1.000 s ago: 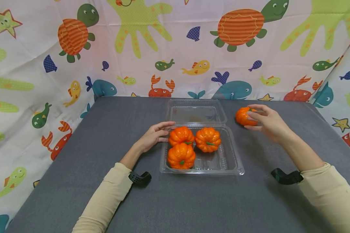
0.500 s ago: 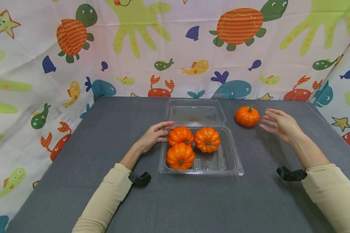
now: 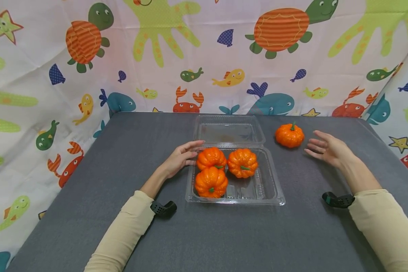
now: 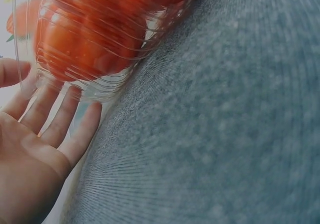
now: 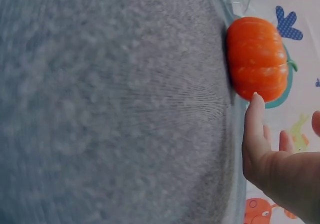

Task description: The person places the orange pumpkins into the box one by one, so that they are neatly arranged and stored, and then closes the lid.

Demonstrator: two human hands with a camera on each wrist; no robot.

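Three small orange pumpkins, among them a front one, a rear left one and a right one, sit in a clear plastic clamshell container with its lid laid back. My left hand is at the container's left side, its fingers extended against the plastic wall in the left wrist view. On the table to the right, another pumpkin stands stem up. Beside it, my right hand holds nothing, fingers loosely extended, with a small gap to the pumpkin in the head view.
The grey tabletop runs back to a white cloth printed with sea animals. Inside the container, the front right part shows bare ribbed plastic. Black devices are worn at both wrists.
My right hand has left the lone pumpkin and drawn back to the right, its fingers spread away from it. The left hand and the container stay put.
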